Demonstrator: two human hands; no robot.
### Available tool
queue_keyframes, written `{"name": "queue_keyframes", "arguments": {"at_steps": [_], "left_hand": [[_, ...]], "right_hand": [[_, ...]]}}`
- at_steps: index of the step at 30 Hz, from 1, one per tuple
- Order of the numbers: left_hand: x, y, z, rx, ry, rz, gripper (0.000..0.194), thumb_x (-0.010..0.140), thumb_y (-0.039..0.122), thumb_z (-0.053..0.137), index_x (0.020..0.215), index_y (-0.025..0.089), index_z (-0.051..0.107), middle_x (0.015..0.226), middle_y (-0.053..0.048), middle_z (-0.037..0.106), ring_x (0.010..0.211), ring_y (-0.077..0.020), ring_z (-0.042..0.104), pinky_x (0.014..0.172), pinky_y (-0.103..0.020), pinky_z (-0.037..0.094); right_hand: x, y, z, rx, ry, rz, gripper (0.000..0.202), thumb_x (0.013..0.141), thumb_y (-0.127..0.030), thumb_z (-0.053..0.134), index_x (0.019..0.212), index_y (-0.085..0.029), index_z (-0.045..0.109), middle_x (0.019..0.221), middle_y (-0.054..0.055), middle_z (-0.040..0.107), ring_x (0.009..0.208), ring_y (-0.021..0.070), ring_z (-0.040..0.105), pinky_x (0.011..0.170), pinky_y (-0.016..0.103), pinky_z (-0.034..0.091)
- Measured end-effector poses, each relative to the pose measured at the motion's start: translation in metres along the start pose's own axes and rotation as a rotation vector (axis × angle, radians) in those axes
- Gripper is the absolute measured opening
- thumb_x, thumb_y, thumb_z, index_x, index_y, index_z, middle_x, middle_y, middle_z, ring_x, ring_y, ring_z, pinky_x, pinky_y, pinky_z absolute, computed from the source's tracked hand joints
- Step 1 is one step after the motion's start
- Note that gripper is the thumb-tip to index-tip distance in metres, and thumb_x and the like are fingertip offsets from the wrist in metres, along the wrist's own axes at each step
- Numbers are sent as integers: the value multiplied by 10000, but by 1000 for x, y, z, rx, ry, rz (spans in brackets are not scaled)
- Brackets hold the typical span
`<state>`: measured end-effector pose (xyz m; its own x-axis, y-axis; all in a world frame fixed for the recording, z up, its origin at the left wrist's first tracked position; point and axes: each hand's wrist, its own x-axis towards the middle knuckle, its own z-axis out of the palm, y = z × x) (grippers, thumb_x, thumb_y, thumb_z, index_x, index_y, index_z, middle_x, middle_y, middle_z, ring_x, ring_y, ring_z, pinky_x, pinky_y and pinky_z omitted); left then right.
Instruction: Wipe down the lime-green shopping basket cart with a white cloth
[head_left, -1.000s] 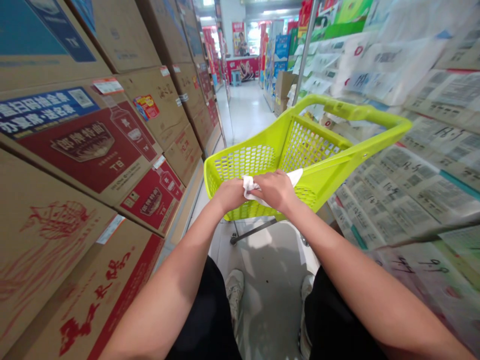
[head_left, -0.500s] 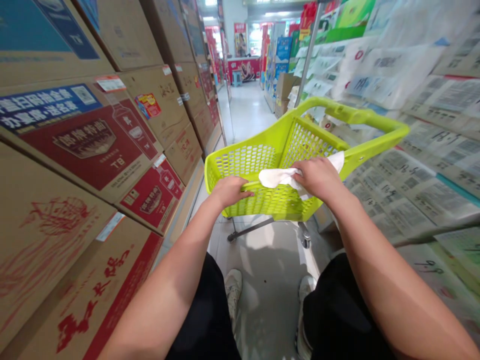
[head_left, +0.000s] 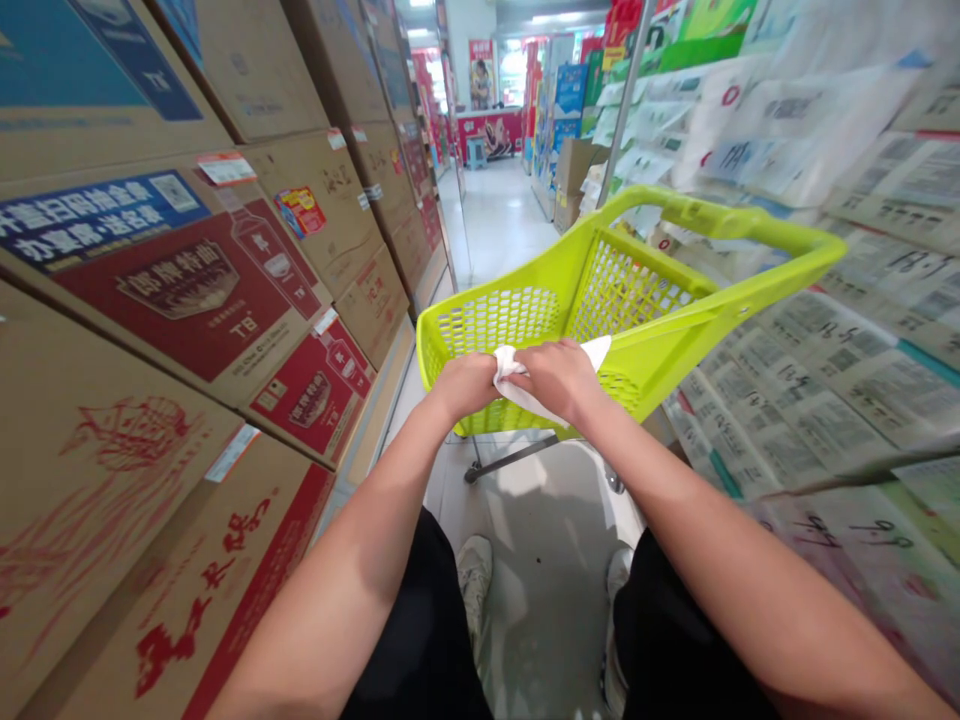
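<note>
Fingers: left hand (head_left: pixel 466 386) curled over cart (head_left: pixel 675 348), right hand (head_left: pixel 559 378) clasping cloth (head_left: pixel 507 366) against its near rim.
Cart: beneath both hands' fingers; probably rigid, free-rolling; steady by rim.
Cloth: under right fingers, just beside left; likely soft, light; hold bunched middle.

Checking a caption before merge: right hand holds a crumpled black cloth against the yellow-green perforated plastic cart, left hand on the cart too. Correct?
No: the head view shows a crumpled white cloth, not black. Rest stands: right hand holds it against the yellow-green perforated plastic cart, left hand on the cart too.
</note>
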<state>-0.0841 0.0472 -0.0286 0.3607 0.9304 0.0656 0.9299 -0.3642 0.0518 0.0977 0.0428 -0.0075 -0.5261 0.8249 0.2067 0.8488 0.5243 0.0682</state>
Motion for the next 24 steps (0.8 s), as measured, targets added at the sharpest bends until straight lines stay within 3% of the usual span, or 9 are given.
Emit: {"name": "queue_keyframes", "arguments": {"at_steps": [3, 7, 10, 12, 15, 20, 24], "left_hand": [[1, -8, 0, -16, 2, 3, 391, 950, 538, 606, 1051, 199, 770, 1115, -134, 784, 1038, -304, 736, 809, -355, 540], [3, -13, 0, -71, -8, 34, 389, 950, 592, 612, 1052, 250, 768, 1126, -75, 790, 1065, -271, 722, 809, -329, 530], [4, -11, 0, -60, -4, 25, 399, 948, 600, 618, 1043, 243, 768, 1110, -79, 793, 1047, -268, 725, 788, -326, 527], [3, -8, 0, -33, 11, 32, 405, 956, 592, 612, 1060, 231, 763, 1110, -89, 793, 1044, -271, 728, 793, -331, 529], [3, 0, 1, 15, 37, 55, 402, 969, 572, 605, 1060, 211, 758, 1097, -104, 793, 1039, -280, 733, 817, -345, 534], [5, 9, 3, 47, 60, 55, 370, 975, 512, 599, 1069, 191, 758, 1085, -127, 789, 1031, -298, 736, 822, -356, 536], [5, 8, 3, 35, 65, 55, 292, 961, 423, 595, 1018, 194, 767, 1063, -124, 789, 1009, -303, 739, 789, -350, 530]], "right_hand": [[-5, 19, -4, 0, 0, 17, 347, 1028, -481, 549, 1102, -220, 766, 1044, 116, 797, 1010, 286, 702, 905, 386, 375], [-20, 64, -15, -85, 22, 110, 313, 1002, -421, 581, 1142, -215, 771, 1034, 116, 794, 1015, 290, 678, 984, 409, 354], [-30, 92, -25, -177, 9, 185, 267, 990, -353, 575, 1076, -201, 778, 990, 132, 792, 979, 298, 682, 917, 401, 383], [-32, 97, -28, -211, -16, 198, 277, 993, -370, 572, 1054, -190, 773, 974, 147, 790, 951, 299, 693, 852, 384, 396], [-26, 82, -26, -194, -59, 152, 341, 1017, -452, 549, 1066, -191, 762, 992, 153, 793, 941, 298, 716, 795, 365, 402], [-5, 31, -10, -87, -93, 59, 363, 1038, -481, 527, 1108, -203, 750, 1058, 132, 796, 974, 302, 734, 777, 361, 406], [2, 7, 1, -46, -30, 0, 379, 1053, -475, 505, 1112, -179, 735, 1093, 138, 787, 1050, 309, 703, 849, 386, 387]]}}
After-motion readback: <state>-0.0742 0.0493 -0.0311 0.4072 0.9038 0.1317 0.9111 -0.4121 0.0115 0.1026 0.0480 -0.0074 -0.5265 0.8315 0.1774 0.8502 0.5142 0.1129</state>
